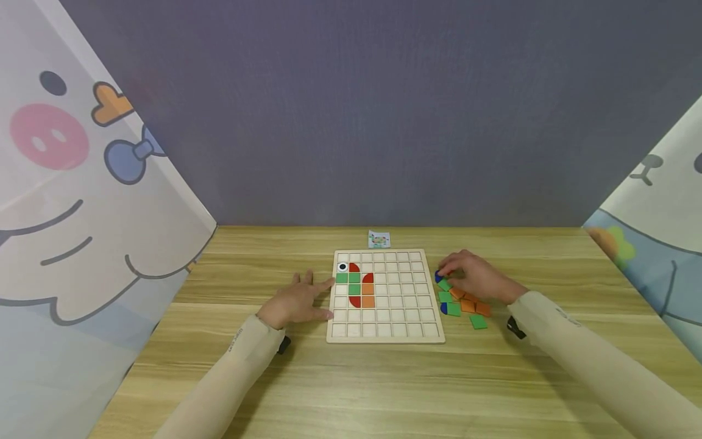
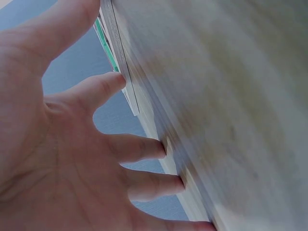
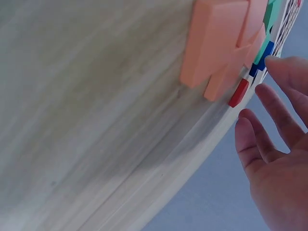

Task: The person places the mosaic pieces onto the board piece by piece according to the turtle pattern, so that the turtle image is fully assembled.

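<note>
A wooden grid board [image 1: 397, 303] lies on the table, with green, red and orange tiles and a round eye tile [image 1: 342, 267] in its left cells. My left hand [image 1: 296, 303] rests spread at the board's left edge, index finger and thumb touching it; in the left wrist view the palm [image 2: 72, 134] holds nothing. My right hand [image 1: 482, 277] reaches over the loose tiles right of the board. In the right wrist view its fingers are bent and apart, one tip beside a blue tile [image 3: 265, 54], with a red tile [image 3: 239, 93] nearby. Nothing visibly sits between them.
Loose orange tiles [image 1: 468, 306] and green tiles [image 1: 478, 321] lie beside the board, with a blue-and-white tile [image 1: 443, 308] at their left. A small picture card [image 1: 379, 239] lies behind the board. A grey partition [image 1: 395, 122] stands along the table's back edge.
</note>
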`<state>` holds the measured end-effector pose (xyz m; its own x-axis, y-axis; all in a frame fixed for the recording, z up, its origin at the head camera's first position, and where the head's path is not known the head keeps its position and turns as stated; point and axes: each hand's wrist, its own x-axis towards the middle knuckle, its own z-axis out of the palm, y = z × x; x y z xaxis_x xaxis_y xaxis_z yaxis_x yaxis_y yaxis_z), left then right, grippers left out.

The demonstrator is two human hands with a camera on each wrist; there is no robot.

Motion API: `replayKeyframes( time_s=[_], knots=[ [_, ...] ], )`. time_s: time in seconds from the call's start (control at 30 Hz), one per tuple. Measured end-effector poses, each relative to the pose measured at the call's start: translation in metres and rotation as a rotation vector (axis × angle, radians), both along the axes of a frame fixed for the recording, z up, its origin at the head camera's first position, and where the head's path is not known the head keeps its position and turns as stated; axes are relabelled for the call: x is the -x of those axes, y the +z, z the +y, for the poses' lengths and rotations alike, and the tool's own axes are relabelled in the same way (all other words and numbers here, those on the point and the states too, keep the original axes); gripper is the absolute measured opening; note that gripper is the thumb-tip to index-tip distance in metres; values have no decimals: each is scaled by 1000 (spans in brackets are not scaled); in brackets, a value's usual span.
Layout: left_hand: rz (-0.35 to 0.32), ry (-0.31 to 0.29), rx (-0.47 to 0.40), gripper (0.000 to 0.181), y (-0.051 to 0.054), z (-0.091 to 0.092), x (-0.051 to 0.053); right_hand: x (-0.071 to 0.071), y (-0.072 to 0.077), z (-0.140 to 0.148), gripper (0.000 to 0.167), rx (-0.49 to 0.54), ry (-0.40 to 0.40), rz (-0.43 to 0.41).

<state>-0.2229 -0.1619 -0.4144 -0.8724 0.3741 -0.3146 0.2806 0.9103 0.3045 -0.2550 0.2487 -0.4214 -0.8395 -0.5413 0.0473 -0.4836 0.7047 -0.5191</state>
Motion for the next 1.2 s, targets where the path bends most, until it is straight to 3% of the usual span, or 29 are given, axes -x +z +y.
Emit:
replayKeyframes(
  time_s=[0.53, 0.73, 0.97, 1.2],
  knots=[
    [-4, 6, 9, 80, -1, -1, -1, -2, 0, 8, 22, -5, -12, -1],
    [-2, -3, 13, 80, 0, -1, -1, 5, -4, 12, 23, -2, -72, -2],
    [1, -7, 6, 79, 1, -1, 0, 14, -2, 13, 19, 2, -82, -12],
    [-7, -9, 9, 79, 1, 0, 0, 0, 5, 17, 10, 15, -49, -68]
  ],
)
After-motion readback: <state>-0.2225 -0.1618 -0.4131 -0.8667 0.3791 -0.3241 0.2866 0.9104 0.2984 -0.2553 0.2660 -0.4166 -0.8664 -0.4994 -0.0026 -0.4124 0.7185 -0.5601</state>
